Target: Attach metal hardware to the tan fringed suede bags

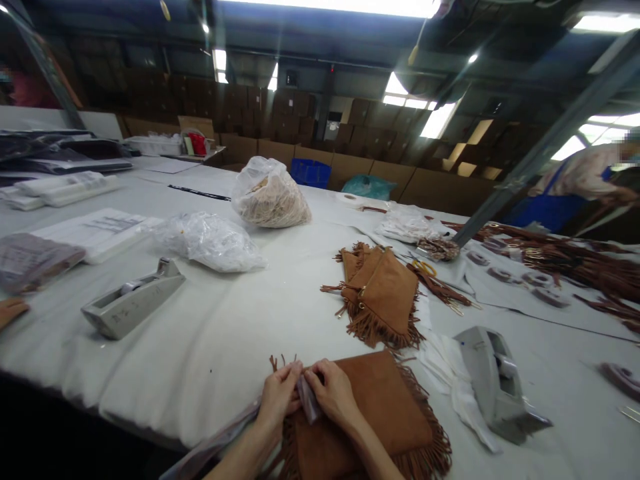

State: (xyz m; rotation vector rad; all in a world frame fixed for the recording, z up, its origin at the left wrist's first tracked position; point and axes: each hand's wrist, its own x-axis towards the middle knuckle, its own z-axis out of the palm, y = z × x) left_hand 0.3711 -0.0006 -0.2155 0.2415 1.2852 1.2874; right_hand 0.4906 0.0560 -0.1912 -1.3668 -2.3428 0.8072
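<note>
A brown suede-like bag with fringed edges (380,393) lies flat at the table's near edge. Over its left side, my left hand (281,395) pinches a piece of thin clear plastic (309,401). My right hand (331,390) is closed on the same plastic, its fingers close to those of the left. A longer length of clear plastic (220,440) trails down beside my left forearm. Beyond my hands lies a small pile of brown fringed pieces with metal clips (387,290).
Grey tape dispensers stand left (133,300) and right (500,380). Filled plastic bags (205,241) sit farther back. Yellow-handled scissors (424,268), brown straps (590,263) and a slanted metal post (530,140) are on the right. A person (575,177) works at far right; another hand (11,311) shows at far left.
</note>
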